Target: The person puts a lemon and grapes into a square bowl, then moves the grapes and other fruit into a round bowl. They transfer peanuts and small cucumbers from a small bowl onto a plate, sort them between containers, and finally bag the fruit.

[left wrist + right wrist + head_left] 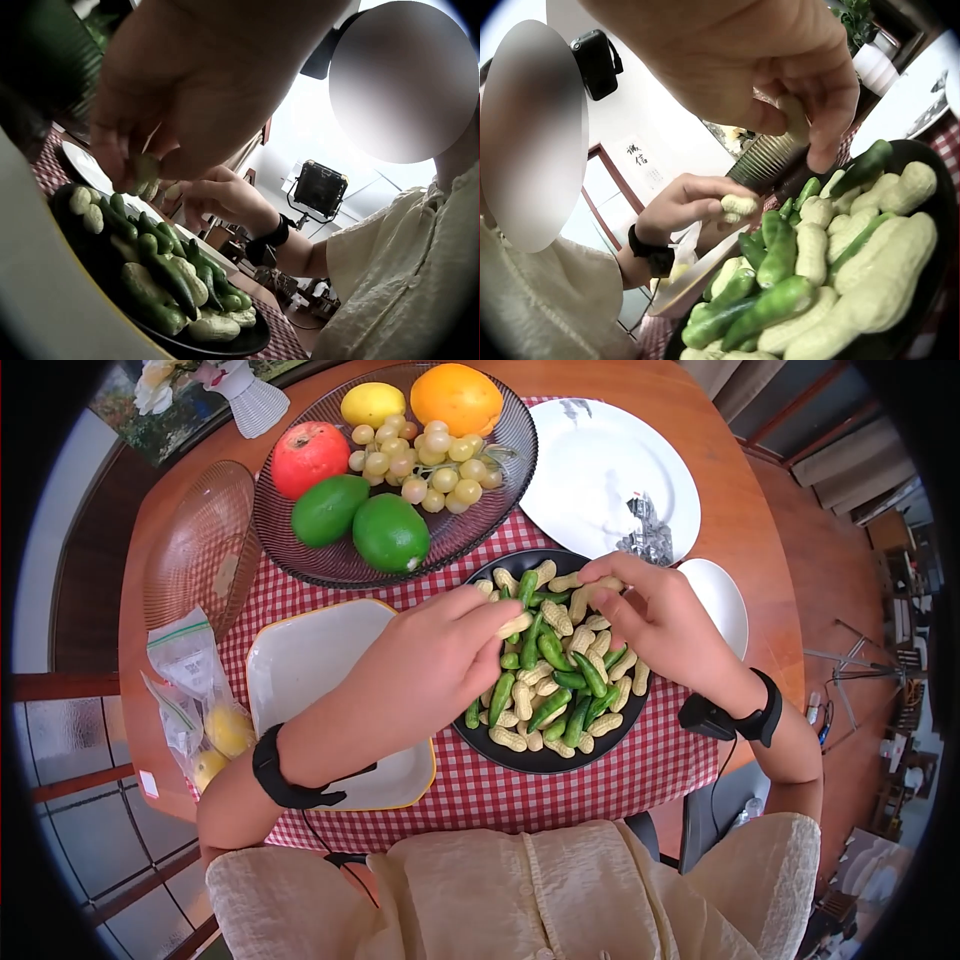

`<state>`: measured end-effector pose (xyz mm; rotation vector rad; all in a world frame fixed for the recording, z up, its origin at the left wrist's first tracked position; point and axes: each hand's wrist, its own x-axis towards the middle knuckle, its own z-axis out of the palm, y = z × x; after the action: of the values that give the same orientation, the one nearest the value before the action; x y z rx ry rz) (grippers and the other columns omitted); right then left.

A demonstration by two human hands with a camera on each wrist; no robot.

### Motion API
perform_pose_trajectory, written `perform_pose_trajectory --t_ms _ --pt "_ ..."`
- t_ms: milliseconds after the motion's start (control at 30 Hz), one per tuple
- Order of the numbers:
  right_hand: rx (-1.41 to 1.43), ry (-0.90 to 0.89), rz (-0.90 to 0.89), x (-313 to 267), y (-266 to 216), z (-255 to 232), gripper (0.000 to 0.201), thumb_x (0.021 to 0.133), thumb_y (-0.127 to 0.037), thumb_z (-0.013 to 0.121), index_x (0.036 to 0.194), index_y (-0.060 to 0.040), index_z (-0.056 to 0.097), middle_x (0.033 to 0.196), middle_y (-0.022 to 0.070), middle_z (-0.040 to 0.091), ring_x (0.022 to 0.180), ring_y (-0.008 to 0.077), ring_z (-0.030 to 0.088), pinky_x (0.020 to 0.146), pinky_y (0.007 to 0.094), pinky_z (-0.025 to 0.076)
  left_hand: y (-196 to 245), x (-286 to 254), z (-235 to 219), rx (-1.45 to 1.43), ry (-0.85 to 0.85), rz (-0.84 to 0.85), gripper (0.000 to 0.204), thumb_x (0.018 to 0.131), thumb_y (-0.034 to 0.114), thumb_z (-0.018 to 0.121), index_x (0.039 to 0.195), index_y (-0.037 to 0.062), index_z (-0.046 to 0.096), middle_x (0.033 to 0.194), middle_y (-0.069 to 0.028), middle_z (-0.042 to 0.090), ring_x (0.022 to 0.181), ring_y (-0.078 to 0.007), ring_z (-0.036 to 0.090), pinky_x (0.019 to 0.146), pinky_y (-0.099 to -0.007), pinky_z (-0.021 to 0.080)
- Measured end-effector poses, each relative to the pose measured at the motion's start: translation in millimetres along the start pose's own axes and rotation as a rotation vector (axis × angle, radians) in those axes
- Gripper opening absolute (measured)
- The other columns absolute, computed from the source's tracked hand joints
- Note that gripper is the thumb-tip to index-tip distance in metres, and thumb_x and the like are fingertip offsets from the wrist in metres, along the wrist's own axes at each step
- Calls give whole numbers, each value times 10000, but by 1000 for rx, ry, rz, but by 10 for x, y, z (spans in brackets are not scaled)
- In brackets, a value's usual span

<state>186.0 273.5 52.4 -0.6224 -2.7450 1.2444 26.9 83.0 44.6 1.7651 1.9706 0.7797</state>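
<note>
A black plate (550, 760) holds a mixed pile of peanuts (506, 738) in their shells and green chili peppers (588, 673). Over its left side, my left hand (430, 650) pinches a pale peanut (739, 205) between thumb and fingers; a second shell shows just below it in the right wrist view. At the plate's upper right, my right hand (665, 615) pinches another peanut (793, 118) between thumb and fingertips, close above the pile.
Left of the plate lies a white rectangular dish (315, 650) with a yellow rim. Behind stand a glass fruit bowl (275, 550) and a large white plate (590, 470). A small white dish (722, 600) is at right. Bagged yellow fruit (228, 728) and a brown ribbed dish (190, 550) lie left.
</note>
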Motion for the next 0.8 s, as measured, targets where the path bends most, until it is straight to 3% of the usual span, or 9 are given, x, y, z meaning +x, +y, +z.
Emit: perform_pose_trajectory --t_ms 67,100,133,167,267,433,500,600,800 --pt "585 -243 235 45 32 26 245 975 -146 443 1116 22 552 971 155 654 700 288 672 605 342 560 62 101 59 -84 72 46 367 812 -29 585 1173 40 594 964 -122 578 813 -274 602 697 -362 506" --pt "584 -243 234 65 22 37 245 975 -146 443 1116 22 552 971 155 654 700 288 672 605 342 560 88 161 114 -79 154 178 392 808 -42 586 1190 44 586 1011 -123 567 827 -268 601 702 -358 509" --pt "870 -359 385 89 2 54 307 998 -205 381 1143 24 526 1008 157 637 717 289 675 615 352 582 105 196 146 -74 237 311 418 803 -56 587 1208 47 578 1058 -124 556 841 -263 601 707 -353 511" --pt "1155 -473 537 105 -17 71 373 1021 -264 320 1170 26 500 1046 158 620 734 290 677 625 361 603 132 205 127 -89 138 330 439 792 -58 617 1218 34 567 1141 -127 527 896 -258 609 729 -338 523" --pt "1325 -510 621 112 -90 91 445 1024 -334 268 1171 23 489 1048 172 613 756 292 681 639 389 616 155 234 301 -164 163 349 457 771 -40 656 1214 20 564 1169 -132 521 924 -246 614 745 -331 534" --pt "1400 -603 556 146 178 152 400 1003 -351 359 1093 -2 532 940 133 622 701 241 665 584 363 604 21 157 244 -101 115 317 388 790 -16 645 1169 -4 563 1175 -128 524 943 -274 615 762 -338 536" --pt "1237 -516 545 133 205 158 278 963 -273 468 1031 -16 548 877 102 612 656 196 641 533 316 570 -41 75 182 -3 127 196 343 810 -18 618 1147 -7 561 1171 -129 524 975 -299 598 791 -346 523" --pt "1043 -418 503 95 160 105 169 915 -172 535 997 -25 549 853 83 600 636 168 626 506 280 533 -183 -25 118 139 114 174 338 819 -24 601 1153 -5 553 1177 -135 519 1015 -320 572 834 -366 504" --pt "990 -404 480 47 178 57 152 933 -160 521 1007 -29 543 836 63 588 637 150 627 529 270 534 -241 -47 109 297 -2 38 401 818 81 657 1180 -10 510 1194 -155 500 1027 -321 565 853 -383 496"
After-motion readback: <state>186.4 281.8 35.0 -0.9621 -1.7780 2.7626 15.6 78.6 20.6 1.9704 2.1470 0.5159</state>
